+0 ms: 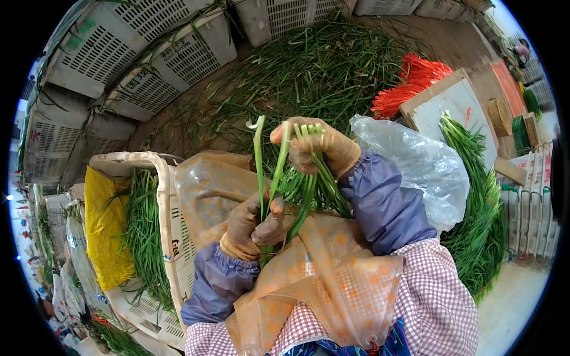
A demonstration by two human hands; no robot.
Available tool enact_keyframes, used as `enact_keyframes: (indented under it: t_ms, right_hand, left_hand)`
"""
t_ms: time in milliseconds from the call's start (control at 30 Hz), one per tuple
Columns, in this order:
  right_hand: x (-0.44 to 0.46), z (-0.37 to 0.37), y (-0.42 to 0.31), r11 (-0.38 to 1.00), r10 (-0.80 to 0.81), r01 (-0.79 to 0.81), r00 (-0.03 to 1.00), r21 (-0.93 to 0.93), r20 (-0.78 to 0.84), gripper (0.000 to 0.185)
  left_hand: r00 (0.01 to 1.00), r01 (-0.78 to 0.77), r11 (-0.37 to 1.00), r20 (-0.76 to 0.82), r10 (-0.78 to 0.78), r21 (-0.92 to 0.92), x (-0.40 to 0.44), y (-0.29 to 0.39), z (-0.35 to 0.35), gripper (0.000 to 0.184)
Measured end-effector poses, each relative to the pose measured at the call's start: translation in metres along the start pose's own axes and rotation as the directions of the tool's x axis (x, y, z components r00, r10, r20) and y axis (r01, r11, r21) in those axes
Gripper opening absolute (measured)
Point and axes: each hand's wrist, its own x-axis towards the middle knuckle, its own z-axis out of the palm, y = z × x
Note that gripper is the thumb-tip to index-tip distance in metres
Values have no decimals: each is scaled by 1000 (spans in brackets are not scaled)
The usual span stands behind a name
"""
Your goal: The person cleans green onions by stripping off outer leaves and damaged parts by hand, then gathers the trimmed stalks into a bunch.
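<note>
Green: clasping leafy bunch (308, 194) in right hand (323, 151), centre of frame; pinching two pale stalks (259, 163) in left hand (252, 228), below left; risking snapped stalks from hard twisting, or spilling onto apron (320, 255) through slack grip.

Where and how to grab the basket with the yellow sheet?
Likely the long rim nearest the wearer, from above, fingers hooked over. It's bare and raised beside the greens; the yellow sheet drapes the opposite side.

Loose green stalks (320, 65) litter the seemingly brown floor (169, 127).
</note>
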Motion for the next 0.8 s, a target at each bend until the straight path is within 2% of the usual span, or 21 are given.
enact_keyframes:
  t_ms: [33, 67, 100, 167, 233, 300, 333, 367, 433, 500, 567, 633, 667, 700, 733, 767, 800]
  right_hand:
    - [1, 0, 1, 998, 53, -50, 991, 32, -123, 46]
    - [1, 3, -2, 999, 39, -35, 992, 36, -117, 35]
    - [-1, 8, -6, 999, 38, -34, 992, 36, -118, 35]
    - [-3, 16, -9, 998, 37, -46, 976, -39, -216, 19]
    - [-1, 12, -13, 998, 60, -62, 982, -7, -181, 13]
    - [0, 12, -30, 896, -179, 29, 937, -444, -301, 12]
    - [-1, 7, -46, 843, -299, 52, 873, -536, -386, 13]
    - [-4, -3, -66, 777, -423, 61, 787, -626, -449, 15]
    - [-14, -36, -103, 594, -709, 182, 578, -783, -404, 16]
    - [-33, -63, -138, 549, -806, 172, 370, -818, -463, 10]
    - [-58, -75, -169, 424, -899, 210, 212, -881, -382, 11]
    - [-68, -68, -179, 383, -915, 173, 204, -907, -348, 15]
    - [-75, -61, -183, 386, -919, 238, 187, -891, -348, 18]
    - [-79, -51, -177, 399, -916, 302, 175, -866, -361, 21]
    - [-92, -34, -179, 336, -932, 343, 255, -877, -258, 28]
    - [-96, -29, -178, 334, -930, 347, 270, -876, -248, 33]
    - [-100, -24, -173, 359, -915, 360, 317, -861, -249, 33]
  left_hand:
    - [1000, 4, 1000, 0, -4, 1, 0, 0, 0, 36]
    - [999, 35, 999, -21, -35, -8, 2, 0, 1, 36]
    - [997, 63, 998, -43, -64, -19, 3, 1, 2, 36]
    - [994, 67, 998, -88, -67, -3, 4, 1, 3, 37]
    - [989, 75, 997, -131, -73, 11, 3, 1, 9, 39]
    - [978, -7, 970, -202, 58, 243, 3, 4, 22, 34]
    - [984, -68, 981, -153, 97, 181, 5, 2, 19, 33]
    - [986, -65, 981, -142, 92, 181, 3, 6, 22, 33]
    - [917, 33, 918, -378, 130, 396, -6, 24, 31, 33]
    - [854, 2, 902, -470, 222, 432, -11, 32, 32, 31]
    - [756, -61, 852, -533, 379, 519, -18, 52, 32, 25]
    - [682, -224, 831, -527, 506, 508, -13, 67, 44, 22]
    - [611, -279, 807, -553, 567, 520, -9, 74, 42, 21]
    - [670, -284, 823, -512, 538, 492, -11, 76, 45, 31]
    - [592, -243, 737, -505, 628, 631, 6, 77, 54, 37]
    - [502, -174, 637, -489, 713, 751, 22, 76, 73, 42]
    - [527, 120, 243, -269, 806, 963, 20, 81, 57, 48]
